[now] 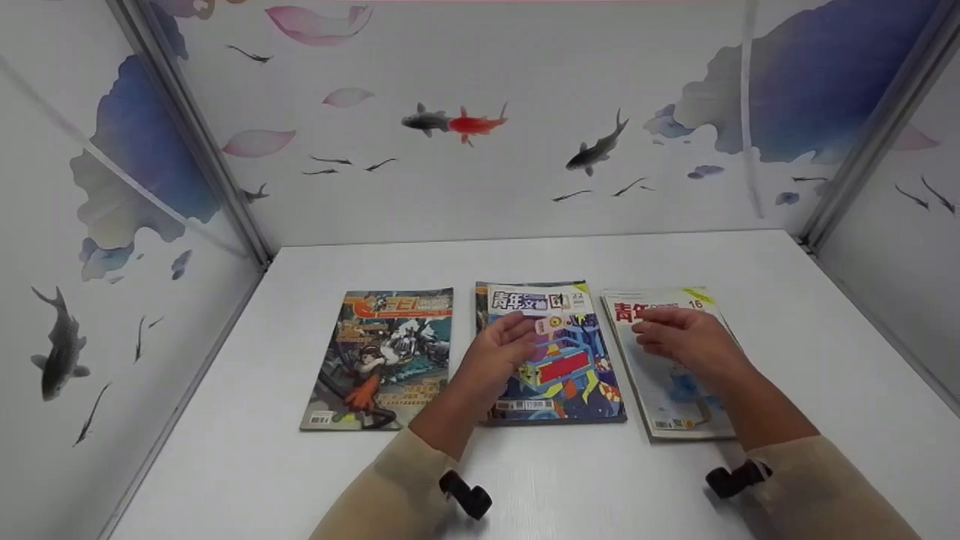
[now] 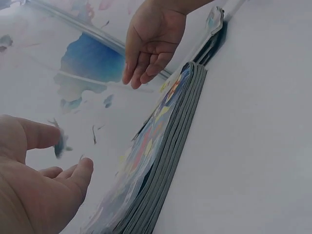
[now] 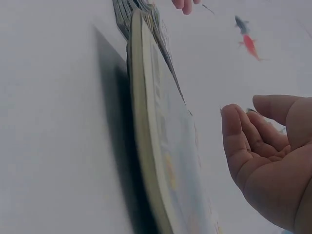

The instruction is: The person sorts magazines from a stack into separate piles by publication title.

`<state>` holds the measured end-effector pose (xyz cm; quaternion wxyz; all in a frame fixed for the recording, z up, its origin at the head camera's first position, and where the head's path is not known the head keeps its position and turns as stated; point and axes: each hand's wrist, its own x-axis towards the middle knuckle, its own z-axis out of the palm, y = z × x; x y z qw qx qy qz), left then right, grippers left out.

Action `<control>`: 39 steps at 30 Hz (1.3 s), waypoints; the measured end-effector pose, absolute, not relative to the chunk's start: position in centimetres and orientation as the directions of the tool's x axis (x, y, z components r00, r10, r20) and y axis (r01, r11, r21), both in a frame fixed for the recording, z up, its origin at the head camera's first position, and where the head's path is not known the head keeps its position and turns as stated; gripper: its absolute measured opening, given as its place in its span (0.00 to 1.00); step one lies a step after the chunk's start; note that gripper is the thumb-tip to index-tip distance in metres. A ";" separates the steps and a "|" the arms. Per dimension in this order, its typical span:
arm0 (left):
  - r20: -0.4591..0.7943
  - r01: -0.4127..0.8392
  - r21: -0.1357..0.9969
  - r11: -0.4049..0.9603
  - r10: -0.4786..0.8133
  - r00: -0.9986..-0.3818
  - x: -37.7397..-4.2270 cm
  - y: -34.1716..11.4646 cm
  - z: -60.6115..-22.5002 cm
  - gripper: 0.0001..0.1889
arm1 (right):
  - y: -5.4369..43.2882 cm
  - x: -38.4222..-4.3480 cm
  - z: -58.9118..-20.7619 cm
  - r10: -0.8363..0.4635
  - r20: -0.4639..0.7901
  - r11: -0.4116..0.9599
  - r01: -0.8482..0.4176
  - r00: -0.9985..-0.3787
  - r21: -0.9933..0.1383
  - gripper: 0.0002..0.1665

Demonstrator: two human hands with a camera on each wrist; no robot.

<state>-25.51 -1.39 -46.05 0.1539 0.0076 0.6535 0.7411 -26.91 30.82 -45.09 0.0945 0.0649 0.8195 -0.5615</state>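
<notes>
In the head view my left hand [image 1: 495,354] hovers over the left side of the middle magazine stack [image 1: 577,390], fingers loosely bent and holding nothing. The top cover there is colourful, with a red and yellow machine-like drawing. My right hand [image 1: 694,345] hangs over the right magazine stack [image 1: 667,409], whose pale cover has red characters and a yellow corner. The right wrist view shows that hand [image 3: 273,165] with slack fingers, apart from the stack's edge. A dark comic-style magazine [image 1: 390,360] lies at the left, untouched.
All the magazines lie on a white table [image 1: 247,360]. White panels [image 1: 487,195] printed with fish, petals and blue washes enclose the back and sides, with metal posts in the corners. Each sleeve carries a black wrist device [image 1: 466,495].
</notes>
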 end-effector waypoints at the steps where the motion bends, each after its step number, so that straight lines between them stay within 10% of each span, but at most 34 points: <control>1: -0.191 -0.217 0.972 -0.095 0.228 -0.955 -25.5 -1.8 -46.0 0.36 | 30.4 -27.0 -45.1 0.002 -0.226 0.361 0.212 -0.974 -0.908 0.38; 39: -0.223 -0.215 0.972 0.098 0.090 -0.971 -27.0 -6.8 -47.6 0.35 | 25.9 -28.8 -47.3 0.059 -0.312 0.315 0.315 -0.948 -0.895 0.30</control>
